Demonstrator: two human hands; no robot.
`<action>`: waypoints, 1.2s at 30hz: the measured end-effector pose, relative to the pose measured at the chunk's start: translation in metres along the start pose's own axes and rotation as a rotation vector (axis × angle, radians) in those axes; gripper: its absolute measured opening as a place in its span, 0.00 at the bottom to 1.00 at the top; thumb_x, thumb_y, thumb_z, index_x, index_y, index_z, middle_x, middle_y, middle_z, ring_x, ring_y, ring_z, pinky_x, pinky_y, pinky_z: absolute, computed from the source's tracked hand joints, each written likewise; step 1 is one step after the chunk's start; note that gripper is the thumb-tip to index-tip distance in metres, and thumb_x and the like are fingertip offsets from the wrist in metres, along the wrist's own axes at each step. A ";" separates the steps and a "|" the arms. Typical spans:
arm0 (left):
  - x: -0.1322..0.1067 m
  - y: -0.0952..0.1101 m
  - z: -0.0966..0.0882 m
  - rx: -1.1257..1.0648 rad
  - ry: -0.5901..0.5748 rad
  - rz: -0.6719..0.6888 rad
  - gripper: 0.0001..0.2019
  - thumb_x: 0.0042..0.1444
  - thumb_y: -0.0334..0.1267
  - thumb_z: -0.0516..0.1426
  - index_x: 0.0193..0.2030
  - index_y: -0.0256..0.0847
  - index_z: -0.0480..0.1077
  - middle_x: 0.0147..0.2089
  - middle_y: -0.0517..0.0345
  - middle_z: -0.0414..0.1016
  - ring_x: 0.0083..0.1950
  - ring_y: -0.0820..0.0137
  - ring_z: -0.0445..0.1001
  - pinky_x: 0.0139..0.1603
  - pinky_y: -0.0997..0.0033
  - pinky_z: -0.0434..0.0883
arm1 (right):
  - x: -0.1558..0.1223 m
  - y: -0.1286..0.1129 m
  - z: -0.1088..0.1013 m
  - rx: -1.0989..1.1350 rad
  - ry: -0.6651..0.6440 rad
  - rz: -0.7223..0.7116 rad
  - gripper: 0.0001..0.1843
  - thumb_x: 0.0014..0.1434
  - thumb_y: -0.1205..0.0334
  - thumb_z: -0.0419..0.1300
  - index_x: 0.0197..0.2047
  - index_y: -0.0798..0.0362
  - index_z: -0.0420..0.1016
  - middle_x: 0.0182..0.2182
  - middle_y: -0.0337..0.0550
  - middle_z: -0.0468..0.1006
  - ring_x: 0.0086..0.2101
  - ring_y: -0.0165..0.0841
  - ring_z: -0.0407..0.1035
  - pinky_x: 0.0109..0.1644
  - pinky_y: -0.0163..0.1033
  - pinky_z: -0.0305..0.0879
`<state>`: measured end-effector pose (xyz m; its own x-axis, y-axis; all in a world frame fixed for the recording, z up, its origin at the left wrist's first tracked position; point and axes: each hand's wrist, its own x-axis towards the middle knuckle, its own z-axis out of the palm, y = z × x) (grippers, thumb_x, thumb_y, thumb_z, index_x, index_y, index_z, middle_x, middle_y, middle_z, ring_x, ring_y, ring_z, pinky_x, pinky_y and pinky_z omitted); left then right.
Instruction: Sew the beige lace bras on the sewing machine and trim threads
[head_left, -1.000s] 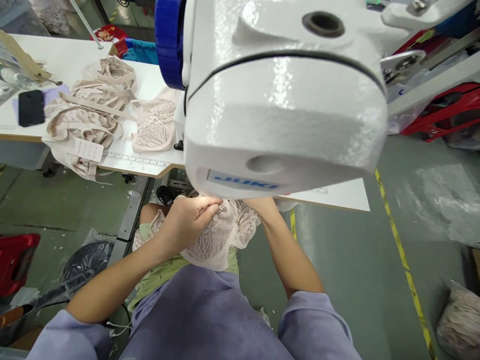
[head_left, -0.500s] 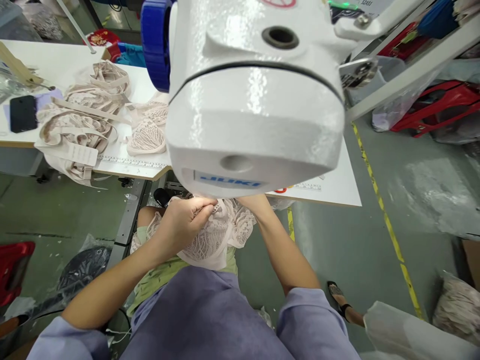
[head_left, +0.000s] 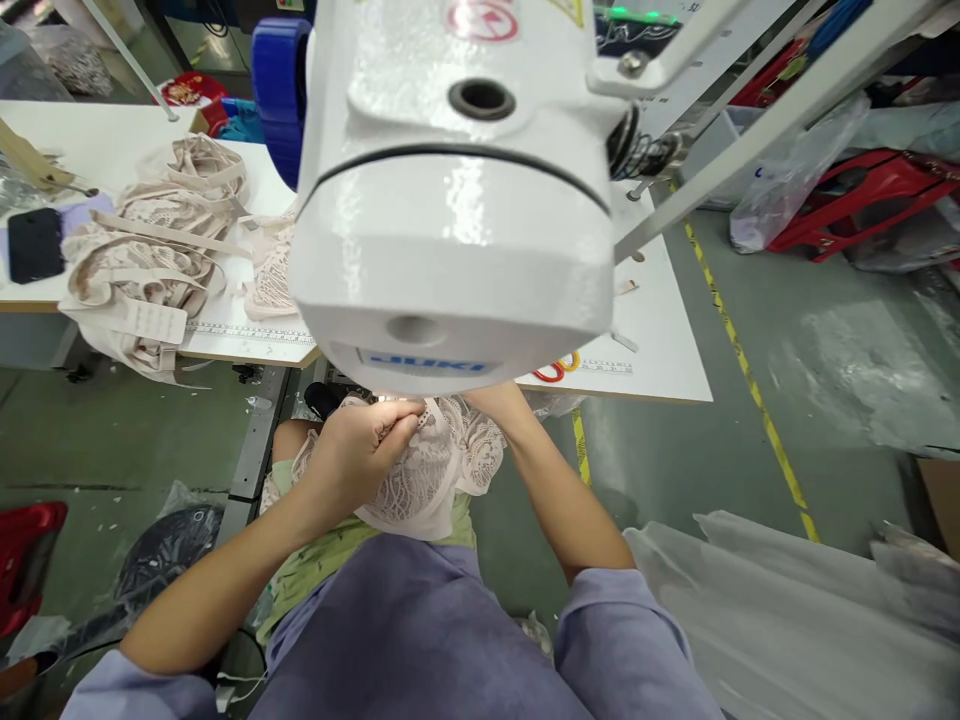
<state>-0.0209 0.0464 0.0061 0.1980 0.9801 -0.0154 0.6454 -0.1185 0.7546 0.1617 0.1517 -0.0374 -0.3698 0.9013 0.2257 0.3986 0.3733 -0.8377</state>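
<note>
A beige lace bra (head_left: 420,490) hangs over my lap, just under the head of a white JUKI sewing machine (head_left: 457,270). My left hand (head_left: 367,445) pinches the upper edge of the bra between thumb and fingers. Behind the machine head, the fingers of my right hand (head_left: 495,400) are hidden; only its back and wrist show, close against the right part of the lace. The needle area is out of sight behind the machine head.
More beige lace bras (head_left: 150,250) lie piled on the white table (head_left: 277,345) at left, near a black phone (head_left: 35,245). Red-handled scissors (head_left: 550,373) rest right of the machine. A thin white post (head_left: 750,130) slants at right. Translucent plastic sheeting (head_left: 787,610) spreads at lower right.
My view has shifted, so the machine sits further left and the scissors show more fully. Both hands stay at the bra. At lower right the sandalled foot is gone and plastic sheeting fills more of the view.
</note>
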 end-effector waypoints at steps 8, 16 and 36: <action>-0.009 -0.005 -0.001 0.102 0.044 0.036 0.14 0.67 0.40 0.54 0.50 0.42 0.80 0.47 0.59 0.84 0.46 0.64 0.82 0.43 0.71 0.74 | -0.006 0.000 0.009 0.103 0.095 0.032 0.07 0.57 0.57 0.59 0.31 0.50 0.71 0.27 0.41 0.68 0.36 0.39 0.66 0.41 0.44 0.68; -0.014 -0.008 -0.002 0.118 0.097 0.068 0.13 0.67 0.39 0.54 0.46 0.42 0.80 0.42 0.59 0.84 0.40 0.67 0.82 0.38 0.73 0.71 | -0.005 -0.008 0.014 0.124 0.129 0.053 0.04 0.55 0.60 0.57 0.30 0.50 0.69 0.31 0.41 0.68 0.32 0.35 0.63 0.37 0.41 0.64; -0.022 -0.020 0.007 0.190 0.094 0.125 0.15 0.69 0.41 0.51 0.56 0.41 0.74 0.45 0.54 0.83 0.43 0.66 0.81 0.45 0.71 0.74 | -0.006 0.002 0.013 0.033 0.131 0.024 0.05 0.55 0.61 0.55 0.27 0.49 0.64 0.27 0.41 0.67 0.37 0.41 0.65 0.43 0.47 0.67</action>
<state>-0.0328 0.0261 -0.0135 0.2216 0.9654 0.1379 0.7489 -0.2590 0.6100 0.1538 0.1445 -0.0465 -0.2467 0.9317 0.2666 0.3773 0.3457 -0.8591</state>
